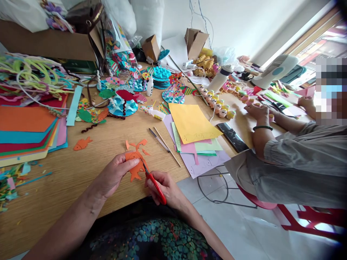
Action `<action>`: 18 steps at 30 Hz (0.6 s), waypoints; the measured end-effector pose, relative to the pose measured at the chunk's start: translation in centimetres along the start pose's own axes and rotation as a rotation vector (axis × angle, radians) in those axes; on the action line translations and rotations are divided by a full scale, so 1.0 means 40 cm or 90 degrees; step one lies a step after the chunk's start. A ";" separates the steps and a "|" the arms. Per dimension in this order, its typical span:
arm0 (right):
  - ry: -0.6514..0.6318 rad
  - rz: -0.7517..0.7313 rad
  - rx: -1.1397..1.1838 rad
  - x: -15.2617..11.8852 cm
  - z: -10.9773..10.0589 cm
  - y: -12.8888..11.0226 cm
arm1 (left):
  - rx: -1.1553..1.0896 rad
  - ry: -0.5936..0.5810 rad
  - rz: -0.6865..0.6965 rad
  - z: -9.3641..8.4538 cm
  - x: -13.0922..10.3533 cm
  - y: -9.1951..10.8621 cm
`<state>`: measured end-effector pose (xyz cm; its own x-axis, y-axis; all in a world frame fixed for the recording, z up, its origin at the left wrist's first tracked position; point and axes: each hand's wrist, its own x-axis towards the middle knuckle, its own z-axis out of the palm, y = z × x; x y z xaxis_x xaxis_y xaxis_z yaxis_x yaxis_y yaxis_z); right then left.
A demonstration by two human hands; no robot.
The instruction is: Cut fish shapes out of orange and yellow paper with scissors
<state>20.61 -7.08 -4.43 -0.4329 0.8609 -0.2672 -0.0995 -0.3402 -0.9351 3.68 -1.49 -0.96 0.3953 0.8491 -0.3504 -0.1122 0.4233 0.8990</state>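
Between the thumb and fingers of my left hand (117, 169) is an orange paper fish (135, 165) with a drawn eye and fins. My right hand (162, 186) grips red-handled scissors (156, 188), their blades against the right edge of the fish. Just beyond lie several orange paper scraps (141, 143). Another orange fish cutout (82, 143) rests flat on the wood to the left. A pen (159, 139) and a thin wooden stick (168, 147) lie to the right of the scraps.
Coloured paper sheets (24, 119) are stacked at left, above a heap of paper clippings (11, 184). A yellow sheet (193, 121) tops more paper at right, near a phone (233, 137). Decorated discs, glue bottles (150, 86) and pipe cleaners crowd the back. A co-worker (303, 155) sits at right.
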 end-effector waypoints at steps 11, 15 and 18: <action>-0.006 -0.004 -0.015 0.002 -0.002 0.002 | 0.035 0.004 0.021 0.000 -0.002 0.002; -0.008 -0.002 -0.018 -0.001 -0.006 0.005 | 0.039 -0.004 0.014 0.000 -0.003 0.005; -0.003 0.002 -0.028 -0.002 -0.006 0.005 | 0.041 -0.006 0.009 0.000 -0.002 0.008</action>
<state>20.85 -7.10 -4.65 -0.4376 0.8582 -0.2684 -0.0590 -0.3252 -0.9438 3.62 -1.44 -0.64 0.4031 0.8517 -0.3349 -0.0591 0.3894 0.9192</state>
